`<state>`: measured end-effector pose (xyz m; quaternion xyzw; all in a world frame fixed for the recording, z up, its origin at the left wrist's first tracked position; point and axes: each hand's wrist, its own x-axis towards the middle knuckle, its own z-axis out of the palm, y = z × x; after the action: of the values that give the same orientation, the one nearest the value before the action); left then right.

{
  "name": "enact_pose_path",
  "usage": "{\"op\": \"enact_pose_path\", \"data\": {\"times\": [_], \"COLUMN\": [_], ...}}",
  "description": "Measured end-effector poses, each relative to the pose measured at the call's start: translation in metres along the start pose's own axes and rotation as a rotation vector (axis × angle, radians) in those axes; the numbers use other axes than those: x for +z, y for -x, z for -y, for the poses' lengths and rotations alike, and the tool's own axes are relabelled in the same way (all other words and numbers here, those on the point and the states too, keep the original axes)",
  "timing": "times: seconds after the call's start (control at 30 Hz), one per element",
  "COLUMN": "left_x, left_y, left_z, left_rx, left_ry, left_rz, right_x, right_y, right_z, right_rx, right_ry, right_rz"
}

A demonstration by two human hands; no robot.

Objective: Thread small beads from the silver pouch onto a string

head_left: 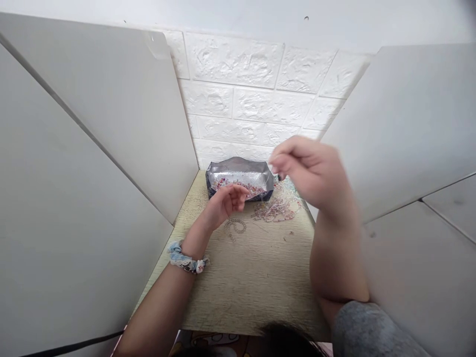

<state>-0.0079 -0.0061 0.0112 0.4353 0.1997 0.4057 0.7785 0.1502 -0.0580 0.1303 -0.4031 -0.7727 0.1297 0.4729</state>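
My left hand [227, 202] is at the front rim of a silver-lined pouch [238, 166], its fingers curled inward with the tips close together. Whatever they hold, if anything, is too small to make out. Small pink, red and clear beads [256, 189] lie inside the pouch. Below the left hand, a looped strand of clear beads [235, 227] rests on the table. Raised to the right of the pouch, my right hand [308, 168] has thumb and fingers pinched together and slightly blurred. Anything thin between them cannot be seen.
A heap of pink and clear beaded strands [277, 210] lies right of the pouch, with greenish ones behind. The narrow wooden tabletop [256, 272] has white panels [122, 119] on both sides and a white brick-patterned wall [238, 64] behind. Tiny bits lie on the right.
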Motion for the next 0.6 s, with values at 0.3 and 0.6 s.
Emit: {"op": "enact_pose_path", "data": {"times": [0.3,0.6], "left_x": [0.003,0.006], "left_y": [0.0,-0.001], "left_z": [0.003,0.001], "left_rx": [0.134,0.011], "left_ry": [0.021,-0.023], "left_rz": [-0.025,-0.074], "right_x": [0.035,0.014], "right_y": [-0.008,-0.008], "right_z": [-0.027,-0.03], "right_rx": [0.165,0.198], "right_ry": [0.236,0.159], "right_rz": [0.481,0.347]}}
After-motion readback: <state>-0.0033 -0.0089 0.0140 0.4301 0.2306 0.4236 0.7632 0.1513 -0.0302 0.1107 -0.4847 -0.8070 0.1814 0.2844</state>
